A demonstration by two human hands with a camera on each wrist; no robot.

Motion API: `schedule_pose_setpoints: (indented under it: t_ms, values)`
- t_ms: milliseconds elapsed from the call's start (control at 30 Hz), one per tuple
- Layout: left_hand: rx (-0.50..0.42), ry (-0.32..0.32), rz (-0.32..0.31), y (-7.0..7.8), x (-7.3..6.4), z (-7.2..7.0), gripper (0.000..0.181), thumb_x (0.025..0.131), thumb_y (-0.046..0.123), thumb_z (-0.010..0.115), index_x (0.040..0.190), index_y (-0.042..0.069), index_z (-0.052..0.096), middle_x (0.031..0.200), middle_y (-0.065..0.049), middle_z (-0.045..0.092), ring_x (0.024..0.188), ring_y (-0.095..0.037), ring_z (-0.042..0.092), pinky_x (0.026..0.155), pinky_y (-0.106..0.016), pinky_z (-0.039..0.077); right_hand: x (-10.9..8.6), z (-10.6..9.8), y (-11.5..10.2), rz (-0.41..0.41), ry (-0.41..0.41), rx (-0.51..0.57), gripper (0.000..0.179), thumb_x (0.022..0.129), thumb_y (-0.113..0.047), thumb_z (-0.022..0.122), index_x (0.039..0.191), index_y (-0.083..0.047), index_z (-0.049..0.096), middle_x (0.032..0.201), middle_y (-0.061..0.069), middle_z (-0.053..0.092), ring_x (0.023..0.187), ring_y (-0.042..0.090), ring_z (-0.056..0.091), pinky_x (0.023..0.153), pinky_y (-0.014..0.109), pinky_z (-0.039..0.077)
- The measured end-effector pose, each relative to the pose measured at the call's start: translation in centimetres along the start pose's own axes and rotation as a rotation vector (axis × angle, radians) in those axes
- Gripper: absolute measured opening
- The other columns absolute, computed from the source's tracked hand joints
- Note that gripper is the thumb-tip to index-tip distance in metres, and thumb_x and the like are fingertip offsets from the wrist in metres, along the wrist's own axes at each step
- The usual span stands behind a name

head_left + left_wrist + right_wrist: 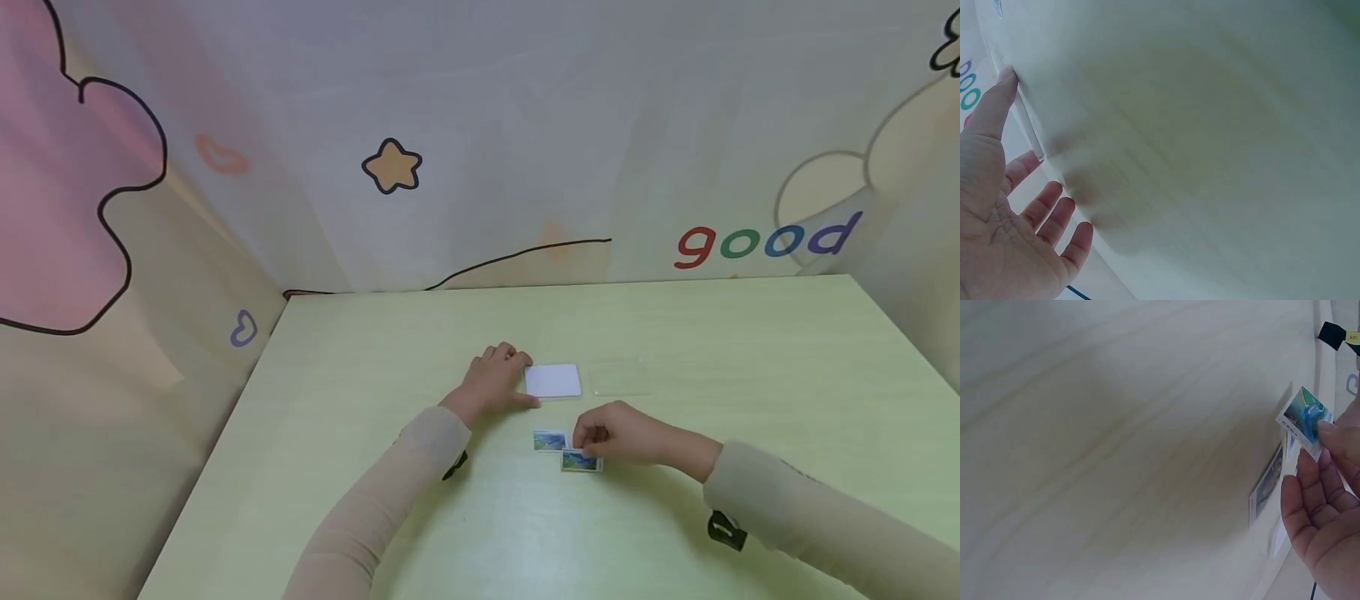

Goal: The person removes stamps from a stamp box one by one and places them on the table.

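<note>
In the head view my left hand (495, 379) lies at the left end of a flat white rectangular case (552, 381). Its thumb touches the near corner and its index finger the far corner; in the left wrist view the fingers (1054, 219) are spread and fairly straight. Between thumb and fingertips, my right hand (626, 433) pinches a small stamp (1305, 419) with a green and blue landscape picture. Just left of it another stamp (550, 440) with a similar picture lies on the table, partly overlapped by the held one in the head view.
Right of the white case lies a transparent rectangular piece (621, 379), perhaps a lid. The pale table (750, 358) ends at a printed cloth backdrop (525, 125) behind and at the sides. Dark straps show under both sleeves.
</note>
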State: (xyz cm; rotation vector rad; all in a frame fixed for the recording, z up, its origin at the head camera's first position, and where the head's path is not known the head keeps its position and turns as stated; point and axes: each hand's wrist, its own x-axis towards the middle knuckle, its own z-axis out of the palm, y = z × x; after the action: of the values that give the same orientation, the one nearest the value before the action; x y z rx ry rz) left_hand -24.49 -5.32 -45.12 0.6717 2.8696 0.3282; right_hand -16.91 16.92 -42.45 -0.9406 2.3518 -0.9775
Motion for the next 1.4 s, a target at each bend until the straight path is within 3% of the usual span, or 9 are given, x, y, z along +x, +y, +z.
schedule_pose_setpoints:
  t_ms: [567,1033,1400]
  values:
    - [-0.002,-0.01,0.0,0.1,-0.2,0.1,0.065,0.079,0.052,0.071,0.132,0.019,0.051,0.135,-0.006,0.045,0.12,-0.024,0.042,0.099,-0.042,0.038,-0.4,1.9,0.8,-0.017,0.061,-0.072,0.008,0.085,0.0,0.065,0.083,-0.007,0.067,0.078,-0.005,0.062,0.069,0.0,0.047,0.064,0.02,0.046]
    - [-0.007,-0.005,0.003,0.1,-0.4,-0.2,0.065,0.08,0.052,0.07,0.132,0.019,0.051,0.135,-0.006,0.045,0.12,-0.024,0.041,0.099,-0.043,0.038,-0.1,2.6,0.3,-0.032,0.125,-0.26,0.012,0.082,0.002,0.067,0.079,-0.009,0.067,0.075,-0.006,0.059,0.067,0.003,0.045,0.062,0.021,0.044]
    - [-0.018,0.002,0.013,0.1,-0.3,-0.2,0.065,0.08,0.051,0.071,0.132,0.018,0.051,0.134,-0.006,0.045,0.12,-0.025,0.042,0.098,-0.043,0.038,-0.3,2.6,0.1,-0.074,0.153,-0.273,0.013,0.08,0.004,0.068,0.08,-0.009,0.066,0.079,-0.003,0.057,0.07,0.003,0.047,0.063,0.021,0.047]
